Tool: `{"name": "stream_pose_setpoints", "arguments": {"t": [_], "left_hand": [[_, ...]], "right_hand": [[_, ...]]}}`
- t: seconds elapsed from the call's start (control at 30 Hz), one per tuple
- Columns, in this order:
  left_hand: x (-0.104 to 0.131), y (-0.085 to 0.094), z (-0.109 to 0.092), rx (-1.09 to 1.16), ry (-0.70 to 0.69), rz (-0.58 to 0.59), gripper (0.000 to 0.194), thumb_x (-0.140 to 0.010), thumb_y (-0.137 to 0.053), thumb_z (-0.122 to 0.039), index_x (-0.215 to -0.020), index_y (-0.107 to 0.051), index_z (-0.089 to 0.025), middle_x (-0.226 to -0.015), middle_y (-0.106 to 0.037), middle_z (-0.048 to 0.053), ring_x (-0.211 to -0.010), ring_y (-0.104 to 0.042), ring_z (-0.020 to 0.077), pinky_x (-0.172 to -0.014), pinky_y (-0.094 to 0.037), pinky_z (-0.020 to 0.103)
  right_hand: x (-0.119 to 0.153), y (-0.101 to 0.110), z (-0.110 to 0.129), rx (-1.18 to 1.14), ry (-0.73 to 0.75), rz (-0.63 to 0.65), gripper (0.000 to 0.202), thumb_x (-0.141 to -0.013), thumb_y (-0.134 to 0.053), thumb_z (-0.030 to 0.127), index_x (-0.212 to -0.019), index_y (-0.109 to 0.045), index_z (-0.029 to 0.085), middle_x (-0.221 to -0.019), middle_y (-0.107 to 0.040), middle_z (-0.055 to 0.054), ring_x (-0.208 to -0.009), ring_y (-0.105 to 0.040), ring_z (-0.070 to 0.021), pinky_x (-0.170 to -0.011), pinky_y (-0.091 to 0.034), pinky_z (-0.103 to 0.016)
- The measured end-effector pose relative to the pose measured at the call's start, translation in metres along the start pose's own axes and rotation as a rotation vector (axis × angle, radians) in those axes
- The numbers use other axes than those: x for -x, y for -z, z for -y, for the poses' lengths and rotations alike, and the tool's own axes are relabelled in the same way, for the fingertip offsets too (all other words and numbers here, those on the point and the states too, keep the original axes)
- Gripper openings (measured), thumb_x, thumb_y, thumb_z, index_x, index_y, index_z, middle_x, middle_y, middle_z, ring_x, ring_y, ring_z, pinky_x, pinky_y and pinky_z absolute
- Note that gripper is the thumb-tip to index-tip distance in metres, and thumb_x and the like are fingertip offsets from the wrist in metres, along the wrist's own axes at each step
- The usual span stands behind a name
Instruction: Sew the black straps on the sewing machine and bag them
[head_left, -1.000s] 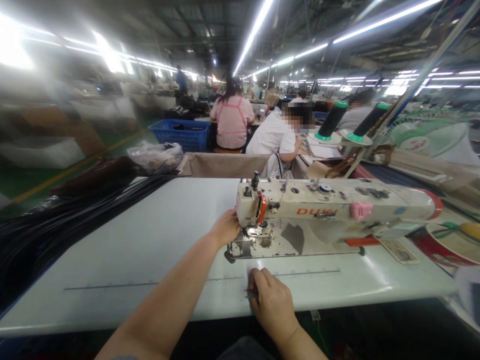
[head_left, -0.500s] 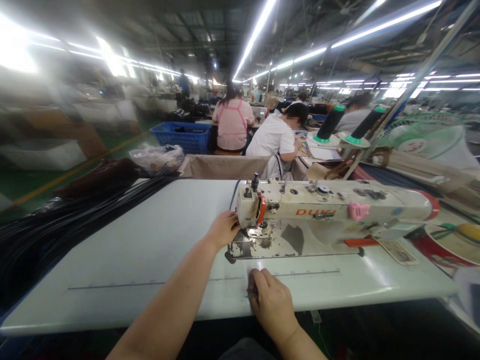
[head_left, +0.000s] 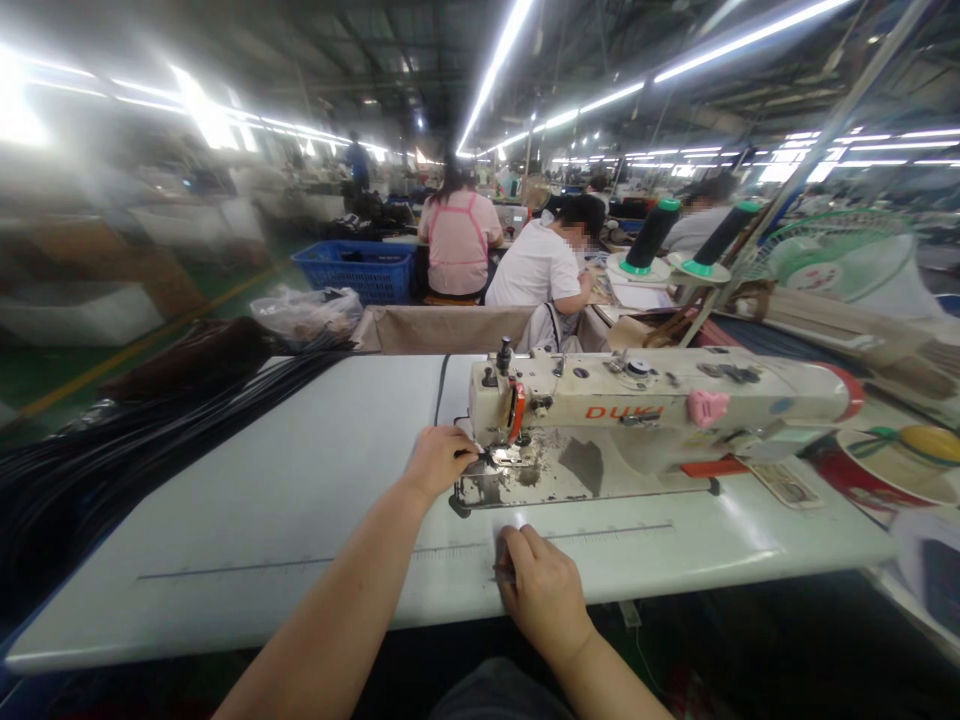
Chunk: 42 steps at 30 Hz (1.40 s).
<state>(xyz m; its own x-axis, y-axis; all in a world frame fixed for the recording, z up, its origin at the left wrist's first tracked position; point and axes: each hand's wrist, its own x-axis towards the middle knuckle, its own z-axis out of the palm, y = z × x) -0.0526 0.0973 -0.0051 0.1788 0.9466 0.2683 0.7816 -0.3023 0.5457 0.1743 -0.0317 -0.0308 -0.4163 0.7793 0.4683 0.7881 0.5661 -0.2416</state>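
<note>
My left hand (head_left: 441, 462) is beside the needle end of a white sewing machine (head_left: 570, 400), its fingers pinched together by the presser foot (head_left: 511, 455). A thin black cord (head_left: 442, 388) runs from the far table edge down to this hand and seems to pass into its fingers. Small dark material shows at the fingertips, too small to tell apart. In front of the machine, my right hand (head_left: 544, 580) rests low over the table's near edge with curled fingers. What it holds, if anything, is hidden.
A bundle of long black cords (head_left: 172, 430) hangs over the left of the white table (head_left: 300, 480). A printed ruler line (head_left: 240, 572) crosses the front. Black thread cones (head_left: 651, 238) stand behind the machine. Two people sit beyond a beige cloth bin (head_left: 427, 330); a blue basket (head_left: 356, 270) is near them.
The cord behind my left hand has swung left, away from the machine head. My left fingers have shifted slightly at the needle; my right hand has barely moved. The view has shifted a little.
</note>
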Motion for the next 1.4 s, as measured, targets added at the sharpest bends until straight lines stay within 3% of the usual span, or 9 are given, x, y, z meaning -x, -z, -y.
{"name": "stream_pose_setpoints", "arguments": {"t": [0.23, 0.4, 0.6, 0.87, 1.03, 1.4], "left_hand": [[0.028, -0.018, -0.020, 0.017, 0.165, -0.034, 0.014, -0.089, -0.069, -0.018, -0.094, -0.081, -0.024, -0.102, -0.075, 0.003, -0.091, -0.071, 0.0168, -0.085, -0.057, 0.030], [0.034, -0.020, -0.032, 0.057, 0.256, -0.031, 0.016, -0.089, -0.069, -0.015, -0.099, -0.080, -0.023, -0.104, -0.073, 0.002, -0.093, -0.070, 0.0164, -0.088, -0.057, 0.029], [0.038, -0.022, -0.038, 0.077, 0.282, -0.006, 0.018, -0.088, -0.069, -0.015, -0.102, -0.077, -0.022, -0.108, -0.071, 0.004, -0.094, -0.070, 0.0162, -0.090, -0.057, 0.028], [0.047, -0.027, -0.066, -0.029, 0.317, 0.063, 0.036, -0.083, -0.068, -0.016, -0.119, -0.072, -0.019, -0.119, -0.068, 0.011, -0.097, -0.071, 0.0216, -0.093, -0.056, 0.032], [0.047, -0.025, -0.064, 0.017, 0.331, 0.073, 0.039, -0.081, -0.066, -0.013, -0.119, -0.072, -0.023, -0.116, -0.070, 0.008, -0.099, -0.070, 0.0203, -0.091, -0.056, 0.030], [0.050, -0.032, -0.067, -0.032, 0.297, 0.064, 0.035, -0.083, -0.069, -0.027, -0.117, -0.070, -0.021, -0.116, -0.068, 0.011, -0.100, -0.070, 0.0243, -0.094, -0.055, 0.033]], "right_hand": [[-0.002, 0.003, 0.004, 0.009, 0.018, -0.006, 0.033, -0.072, -0.056, 0.004, -0.101, -0.060, 0.019, -0.082, -0.060, -0.002, -0.071, -0.054, -0.0178, -0.065, -0.037, -0.029], [-0.001, 0.003, 0.005, -0.009, -0.001, 0.003, 0.030, -0.072, -0.055, 0.003, -0.097, -0.060, 0.020, -0.081, -0.060, -0.002, -0.071, -0.053, -0.0176, -0.066, -0.037, -0.029], [-0.003, 0.003, 0.004, -0.039, -0.018, -0.016, 0.028, -0.076, -0.054, 0.004, -0.099, -0.059, 0.020, -0.082, -0.060, -0.002, -0.072, -0.054, -0.0177, -0.066, -0.037, -0.028], [-0.005, 0.006, 0.002, -0.116, -0.034, -0.052, 0.022, -0.085, -0.050, 0.007, -0.100, -0.059, 0.019, -0.082, -0.058, -0.001, -0.070, -0.054, -0.0167, -0.065, -0.038, -0.027], [-0.004, 0.005, 0.001, -0.104, -0.040, -0.045, 0.022, -0.085, -0.051, 0.006, -0.101, -0.059, 0.019, -0.083, -0.059, -0.001, -0.070, -0.055, -0.0162, -0.066, -0.039, -0.026], [-0.006, 0.008, -0.001, -0.232, -0.065, -0.042, 0.020, -0.085, -0.049, 0.006, -0.096, -0.056, 0.021, -0.081, -0.059, 0.000, -0.069, -0.055, -0.0157, -0.066, -0.039, -0.026]]}}
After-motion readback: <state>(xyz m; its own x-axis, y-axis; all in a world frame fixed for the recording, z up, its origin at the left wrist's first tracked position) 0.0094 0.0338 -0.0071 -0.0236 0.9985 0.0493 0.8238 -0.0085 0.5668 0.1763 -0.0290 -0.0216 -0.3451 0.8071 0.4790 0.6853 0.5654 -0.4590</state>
